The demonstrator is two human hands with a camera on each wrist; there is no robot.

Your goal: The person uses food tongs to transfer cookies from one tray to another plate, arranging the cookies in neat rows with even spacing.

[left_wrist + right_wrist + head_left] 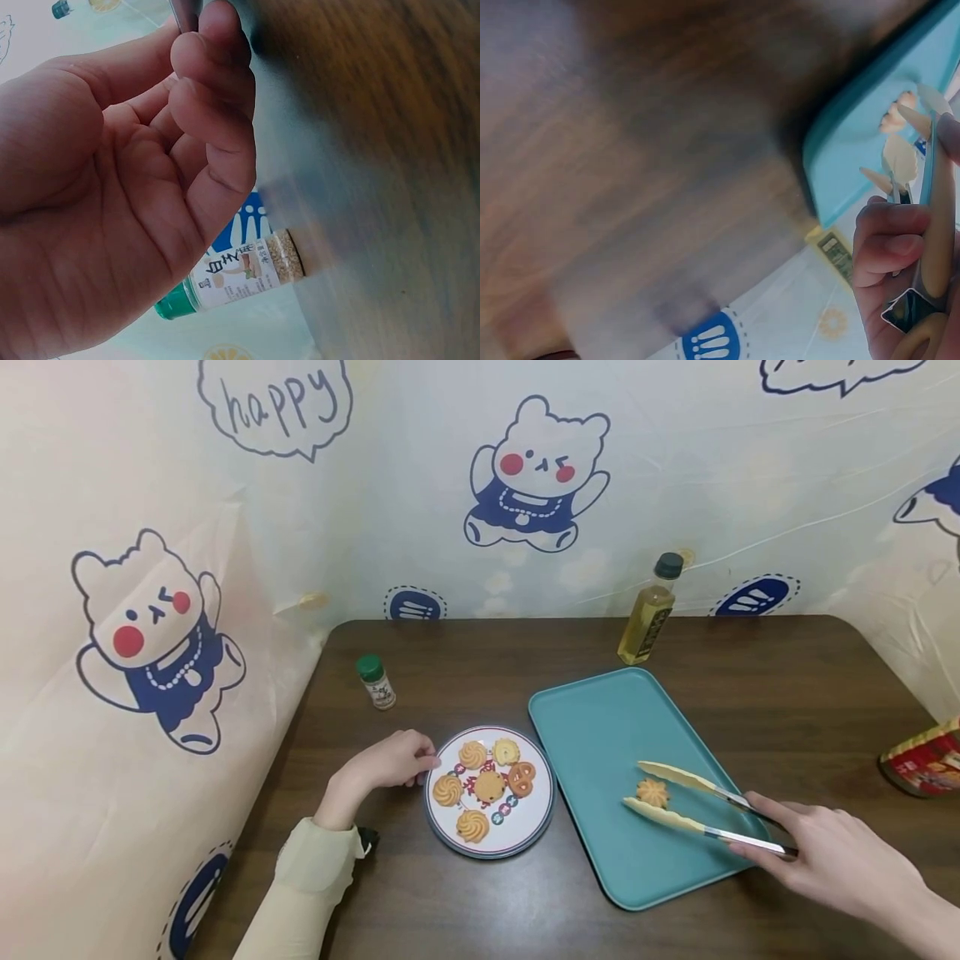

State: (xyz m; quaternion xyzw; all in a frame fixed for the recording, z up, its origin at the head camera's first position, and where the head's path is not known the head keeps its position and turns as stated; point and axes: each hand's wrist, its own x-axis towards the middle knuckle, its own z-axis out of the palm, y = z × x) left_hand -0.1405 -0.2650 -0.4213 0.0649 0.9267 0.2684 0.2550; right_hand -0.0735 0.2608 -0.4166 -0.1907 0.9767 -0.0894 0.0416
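Observation:
My left hand (392,758) pinches the left rim of a round white plate (531,817) between thumb and fingers. Swirled butter cookies (472,826) and a pretzel-shaped cookie (521,779) lie in a ring on the plate, around a round cookie (490,787) in the middle. On the right, my right hand (840,856) grips metal tongs (750,842) with cream-coloured tips. The tips are spread on either side of a single star-shaped cookie (652,792) on the teal tray (600,735). In the right wrist view, fingers wrap round the tongs' handle (936,247).
A green-capped shaker jar (376,682) stands behind my left hand. An oil bottle (647,610) is at the back, beyond the tray. A red can (926,760) sits at the right edge. The tray's left edge is close beside the plate on the brown table (465,668).

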